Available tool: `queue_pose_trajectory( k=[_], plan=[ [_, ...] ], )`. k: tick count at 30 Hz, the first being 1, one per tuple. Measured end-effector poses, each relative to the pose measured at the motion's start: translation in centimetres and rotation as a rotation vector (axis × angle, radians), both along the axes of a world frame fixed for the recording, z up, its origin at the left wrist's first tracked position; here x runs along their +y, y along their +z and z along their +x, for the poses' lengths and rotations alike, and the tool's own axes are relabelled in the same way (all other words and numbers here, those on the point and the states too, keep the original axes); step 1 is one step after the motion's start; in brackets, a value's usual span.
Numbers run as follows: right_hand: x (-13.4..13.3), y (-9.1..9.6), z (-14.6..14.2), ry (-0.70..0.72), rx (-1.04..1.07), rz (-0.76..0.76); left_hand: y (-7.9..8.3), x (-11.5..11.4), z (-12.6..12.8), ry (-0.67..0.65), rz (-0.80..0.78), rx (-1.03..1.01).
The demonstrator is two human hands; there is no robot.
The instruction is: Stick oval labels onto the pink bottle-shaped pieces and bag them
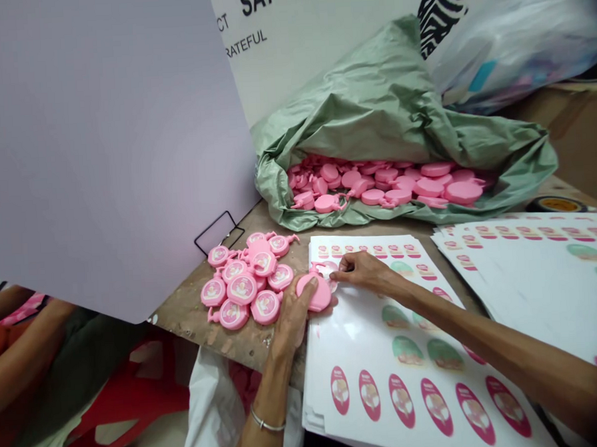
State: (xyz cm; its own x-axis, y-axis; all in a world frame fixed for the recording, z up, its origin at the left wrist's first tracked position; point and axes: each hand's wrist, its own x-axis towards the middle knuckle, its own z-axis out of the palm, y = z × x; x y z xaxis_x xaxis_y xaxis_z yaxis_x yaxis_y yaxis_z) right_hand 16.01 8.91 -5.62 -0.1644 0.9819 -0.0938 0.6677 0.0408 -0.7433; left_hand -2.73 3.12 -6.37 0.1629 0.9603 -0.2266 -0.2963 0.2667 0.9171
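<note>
Head view: L hand (pixel 292 320) lies palm-down, fingers curled over pink plastic cap (pixel 316 296) at edge of sticker sheet (pixel 354 334). R hand (pixel 361 272) pinches white round label (pixel 327 270) on cap. Even pressure best, w/ label squared. Labelled caps (pixel 242 288) sit just beside on wood bench (pixel 193 316).

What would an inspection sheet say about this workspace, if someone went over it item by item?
Surface: scarred wooden tabletop.
Job's things: labelled pink plastic pieces in a heap; printed label sheets.
Clutter: green plastic sack of unlabelled pink pieces; spare sheets; tape roll.
Hands: left hand on a pink piece; right hand, fingers at its edge.
Cables: nothing seen.
Surroundings: lilac board, red stool, co-worker's arm.
</note>
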Motion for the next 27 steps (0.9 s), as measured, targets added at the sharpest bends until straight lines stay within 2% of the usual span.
queue_pose_trajectory(
  k=[5,9,12,15,19,22,27],
  plan=[
    [0.4,-0.1,0.9,-0.018,0.107,-0.042,0.0,-0.3,0.1,0.038,0.020,-0.006],
    [-0.9,1.7,2.2,-0.058,0.335,-0.041,0.5,-0.7,0.6,0.109,0.030,-0.004],
    [-2.9,3.2,2.7,-0.153,0.433,0.041,1.7,-1.4,1.0,0.229,0.069,0.075],
    [-5.3,4.5,2.5,-0.189,0.361,0.168,3.1,-2.4,1.6,0.231,0.060,-0.006],
    [-8.2,5.8,1.4,-0.114,0.273,0.277,4.3,-3.8,2.6,0.137,-0.080,-0.212],
    [-9.4,6.1,0.7,-0.049,0.230,0.322,4.4,-4.4,3.3,0.127,-0.084,-0.238],
    [-10.1,5.8,0.5,-0.033,0.090,0.435,4.1,-4.9,3.5,0.159,0.016,-0.182]
  ],
)
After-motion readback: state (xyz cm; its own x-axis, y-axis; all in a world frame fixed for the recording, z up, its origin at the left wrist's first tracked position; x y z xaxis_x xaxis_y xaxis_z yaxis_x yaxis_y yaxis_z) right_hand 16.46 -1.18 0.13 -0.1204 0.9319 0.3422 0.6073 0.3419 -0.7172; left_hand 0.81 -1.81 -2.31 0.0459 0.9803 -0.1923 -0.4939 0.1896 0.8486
